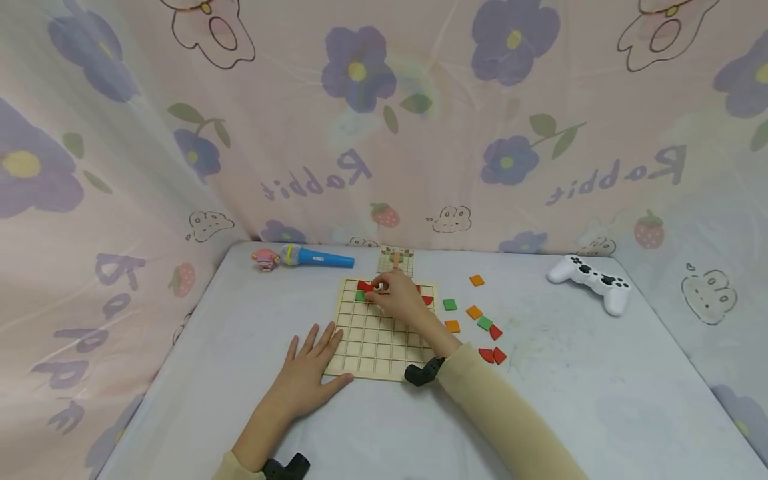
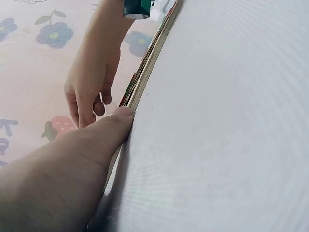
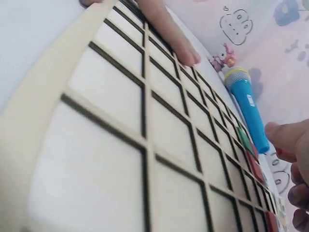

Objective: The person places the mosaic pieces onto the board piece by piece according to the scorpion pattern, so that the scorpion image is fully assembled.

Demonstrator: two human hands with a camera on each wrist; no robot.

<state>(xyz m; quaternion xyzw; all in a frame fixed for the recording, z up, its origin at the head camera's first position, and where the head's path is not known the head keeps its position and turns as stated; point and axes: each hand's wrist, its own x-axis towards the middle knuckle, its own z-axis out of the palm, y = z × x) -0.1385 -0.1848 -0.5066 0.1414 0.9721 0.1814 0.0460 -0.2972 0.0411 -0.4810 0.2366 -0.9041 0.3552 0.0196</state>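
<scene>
While the left hand (image 1: 306, 377) lies with fingers spread wide at the near-left corner of the square, pale wooden grid board (image 1: 372, 347), the action is up at the board's far side! There the right hand (image 1: 401, 301) arches over the cells, fingers narrow, a small red piece (image 3: 286, 154) apparently pinched between thumb and fingers. Just left of those fingertips, a flat red tile (image 1: 364, 285) and a flat green tile (image 1: 360, 296) sit on the board's far rows. And look right of the board: orange square tiles (image 1: 474, 312), green square tiles (image 1: 450, 305) and red quarter-round tiles (image 1: 495, 332) lie scattered on the white-covered desk (image 1: 570, 400). Beyond the board, a patterned card (image 1: 387, 259); off its far-left corner, a blue toy microphone (image 1: 324, 258) touching or nearly touching a pink figurine (image 1: 266, 259). Well right of the board, a white game controller (image 1: 591, 281).
</scene>
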